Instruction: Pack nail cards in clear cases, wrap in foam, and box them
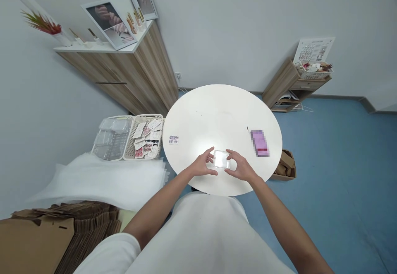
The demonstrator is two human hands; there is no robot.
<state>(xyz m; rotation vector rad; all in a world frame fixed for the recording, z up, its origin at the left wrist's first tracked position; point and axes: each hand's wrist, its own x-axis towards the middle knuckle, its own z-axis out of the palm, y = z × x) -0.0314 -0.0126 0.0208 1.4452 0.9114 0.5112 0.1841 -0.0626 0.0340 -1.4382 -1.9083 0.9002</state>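
A small clear plastic box (221, 159) with a bright glare on its top is at the near middle of the white round table. My left hand (202, 164) is at its left side, thumb and fingers spread apart, fingertips close to the box edge. On the opposite side, my right hand (240, 167) holds the box's right edge, its fingers at the upper corner and its thumb by the lower one. A small card of purple press-on nails (173, 140) lies at the table's left. Toward the right lies a purple, pixelated item (260, 143).
Left of the table (217, 112) are a basket of nail packets (145, 137), a basket of clear boxes (113, 137), white foam sheets (108, 179) and stacked flat cardboard (87, 232). A cardboard box (283, 166) stands on the floor at right. Cabinets flank the far wall.
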